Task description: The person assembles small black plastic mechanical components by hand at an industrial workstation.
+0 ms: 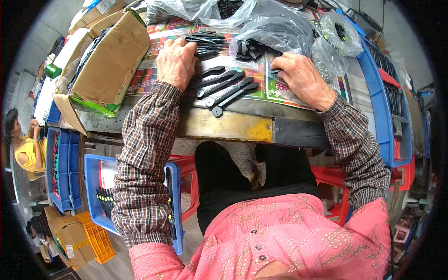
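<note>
On the table, my left hand [176,64] is curled at the left end of a pile of thin black plastic strips [207,43]. Its fingertips are hidden, so what they grip cannot be made out. My right hand [305,80] is closed, with a bit of a small black piece [276,71] showing at its fingertips. Just beyond it, black pieces [252,48] spill from the mouth of a clear plastic bag [285,29]. Several black plastic handles with rounded ends [229,88] lie slanted side by side between my hands, near the table's front edge.
An open cardboard box [109,60] stands at the table's left. More clear bags [337,35] lie at the far right, beside a blue tray [382,107] of black parts. Below left is a blue crate [95,205]. A person in yellow [31,151] sits far left.
</note>
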`<state>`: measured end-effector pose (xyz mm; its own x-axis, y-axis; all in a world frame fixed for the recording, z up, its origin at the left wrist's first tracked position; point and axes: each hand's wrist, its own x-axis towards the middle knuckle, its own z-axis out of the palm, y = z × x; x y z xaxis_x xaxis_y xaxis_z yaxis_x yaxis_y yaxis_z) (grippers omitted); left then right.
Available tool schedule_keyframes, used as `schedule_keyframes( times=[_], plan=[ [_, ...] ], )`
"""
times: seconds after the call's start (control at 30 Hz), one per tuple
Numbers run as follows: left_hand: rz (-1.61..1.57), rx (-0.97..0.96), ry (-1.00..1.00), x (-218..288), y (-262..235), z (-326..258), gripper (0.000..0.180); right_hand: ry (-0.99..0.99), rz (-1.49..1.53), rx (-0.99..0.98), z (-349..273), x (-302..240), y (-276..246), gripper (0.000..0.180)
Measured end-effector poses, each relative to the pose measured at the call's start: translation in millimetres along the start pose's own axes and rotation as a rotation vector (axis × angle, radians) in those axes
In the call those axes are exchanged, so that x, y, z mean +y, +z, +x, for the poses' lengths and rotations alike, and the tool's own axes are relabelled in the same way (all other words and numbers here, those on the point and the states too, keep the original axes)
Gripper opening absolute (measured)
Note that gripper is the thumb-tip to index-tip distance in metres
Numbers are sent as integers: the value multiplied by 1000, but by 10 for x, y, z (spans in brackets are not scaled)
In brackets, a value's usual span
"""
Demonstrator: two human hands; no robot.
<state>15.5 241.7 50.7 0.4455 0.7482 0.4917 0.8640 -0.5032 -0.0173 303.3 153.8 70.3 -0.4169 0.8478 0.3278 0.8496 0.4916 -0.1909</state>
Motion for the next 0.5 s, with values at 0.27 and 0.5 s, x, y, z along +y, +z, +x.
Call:
schedule_keyframes(
  times=[0.27, 0.5],
  plan=[
    [-297, 242, -58, 6, -137, -192, 12, 53, 333, 74, -178, -272, -243, 17],
    [-1189, -41, -374, 697, -586, -622, 16, 164, 582, 99, -559, -481, -248, 18]
  ],
)
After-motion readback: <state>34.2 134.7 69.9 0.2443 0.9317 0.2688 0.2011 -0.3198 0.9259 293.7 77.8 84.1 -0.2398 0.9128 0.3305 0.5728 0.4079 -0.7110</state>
